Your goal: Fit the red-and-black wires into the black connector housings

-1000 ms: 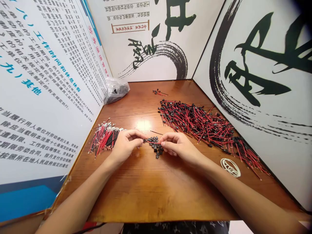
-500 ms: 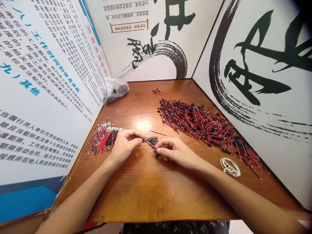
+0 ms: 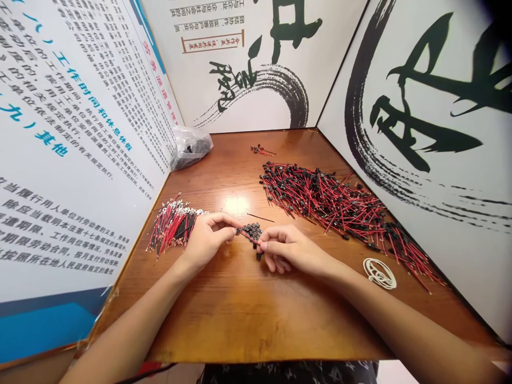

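Observation:
My left hand pinches a small black connector between thumb and forefinger. A red wire, which seems to run beside a black one, stretches from it to my right hand. The thumb and forefinger of that hand are closed on the wire, with the other fingers loosely curled. Just behind the wire lies a small heap of black connector housings, partly covered by the right fingers. Left of my left hand is a bundle of red and black wires with whitish ends.
A large pile of red wires with black connectors spreads along the right. A few similar pieces lie at the back. A single black wire, a white coil and a clear plastic bag are on the wooden table. Printed panels surround it.
My right hand has shifted slightly right along the wire, and its lower fingers have loosened. My left hand keeps its pinch almost in place.

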`<state>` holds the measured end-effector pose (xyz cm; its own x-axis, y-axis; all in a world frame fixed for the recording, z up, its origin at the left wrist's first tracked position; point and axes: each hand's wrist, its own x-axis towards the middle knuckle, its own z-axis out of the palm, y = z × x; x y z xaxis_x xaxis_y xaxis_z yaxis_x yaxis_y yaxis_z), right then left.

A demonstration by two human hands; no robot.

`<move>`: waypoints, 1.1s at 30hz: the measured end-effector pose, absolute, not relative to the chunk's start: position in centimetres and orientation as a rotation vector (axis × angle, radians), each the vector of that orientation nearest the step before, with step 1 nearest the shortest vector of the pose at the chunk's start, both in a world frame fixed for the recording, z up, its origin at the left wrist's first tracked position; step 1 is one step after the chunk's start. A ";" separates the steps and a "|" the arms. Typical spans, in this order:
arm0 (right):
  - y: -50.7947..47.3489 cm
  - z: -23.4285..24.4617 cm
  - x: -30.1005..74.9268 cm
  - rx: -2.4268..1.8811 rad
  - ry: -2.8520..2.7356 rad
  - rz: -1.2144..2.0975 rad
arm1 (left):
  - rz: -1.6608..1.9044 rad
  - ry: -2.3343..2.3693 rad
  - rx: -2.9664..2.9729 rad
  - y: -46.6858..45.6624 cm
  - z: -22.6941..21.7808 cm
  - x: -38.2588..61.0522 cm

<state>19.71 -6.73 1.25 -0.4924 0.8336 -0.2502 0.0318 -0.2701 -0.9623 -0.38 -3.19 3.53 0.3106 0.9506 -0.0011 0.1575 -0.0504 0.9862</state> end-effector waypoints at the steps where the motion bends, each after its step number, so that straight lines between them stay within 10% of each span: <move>1: -6.7 1.2 19.7 -1.081 -1.412 1.830 | 0.904 1.068 1.473 -3.2 3.5 -0.4; 33: -7.0 1.1 19.8 -0.958 -1.326 2.073 | 0.700 1.010 1.562 -4.0 3.5 0.3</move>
<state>19.83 -7.04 1.06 -0.6302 0.7188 -0.2936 -0.0352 -0.4042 -0.9140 0.26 -3.95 3.50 0.4633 0.8829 -0.0757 0.2390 -0.0422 0.9701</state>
